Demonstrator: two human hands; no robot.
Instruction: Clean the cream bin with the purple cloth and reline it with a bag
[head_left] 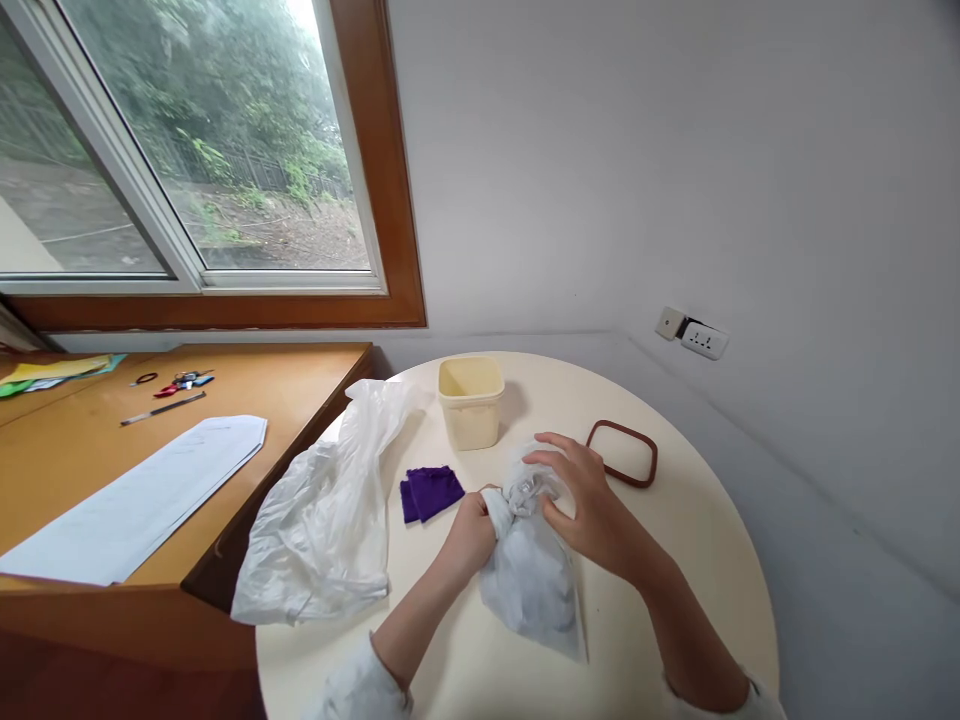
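A filled white plastic bag [529,575] lies on the round cream table, its neck gathered and twisted into a knot. My left hand [474,530] is closed on one end of the bag's neck, just left of the knot. Fingers apart and curved, my right hand [581,495] is over the knot's right side; whether its fingertips touch the plastic is hard to tell. Pale contents show faintly through the bag, too dim to name. Left of my left hand lies a folded purple cloth [433,494].
Behind the bag stands a cream plastic bin [472,420], with a brown rounded frame [651,470] to the right. A crumpled white plastic bag [322,530] hangs over the table's left edge. The wooden desk [300,400] holds papers [150,500], a pen [163,408] and keys [186,380].
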